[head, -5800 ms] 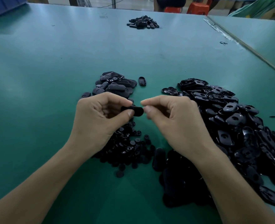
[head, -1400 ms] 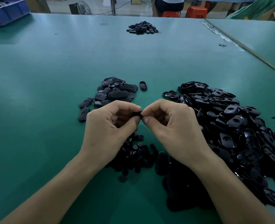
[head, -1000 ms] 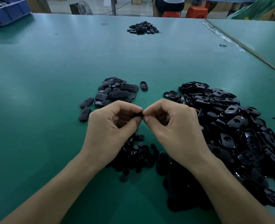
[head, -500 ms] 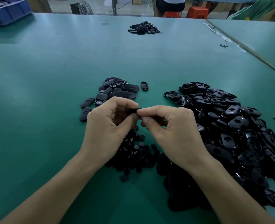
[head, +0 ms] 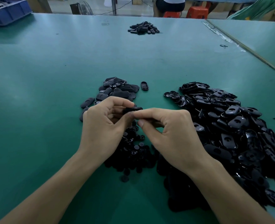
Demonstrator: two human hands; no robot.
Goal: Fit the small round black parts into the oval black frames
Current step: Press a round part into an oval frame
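both hands meet just above the desk (head: pixel 52 78), close together. the left hand (head: pixel 104 126) has its fingers curled round one oval frame (head: pixel 133 109), holding it flat and clear of the surface, so the other hand has something steady to work against. the right hand (head: pixel 170 136) comes in from the side and pinches the same frame, forefinger laid over its near edge and thumb tucked below. i take this as the press-in step, the small round part being seated into the frame. the round part itself is hidden under the fingertips, so i cannot tell whether it is fully in.

the supplies are laid out for short reaches. the heap of round parts (head: pixel 133 151) lies right under the hands and wrists. the heap of empty frames (head: pixel 238 126), each showing its hole, spreads out on the right-hand side. just beyond the left hand sits the finished pile (head: pixel 117 89), smaller and looser, with a lone oval piece (head: pixel 144 86) just beside it. judging by the sizes of the heaps, the job is early on.

far up the desk there is another far pile (head: pixel 143 28) of black pieces, well apart, and a blue crate (head: pixel 7 12) sits at the left corner.

the risk i see is the round part going in crooked.
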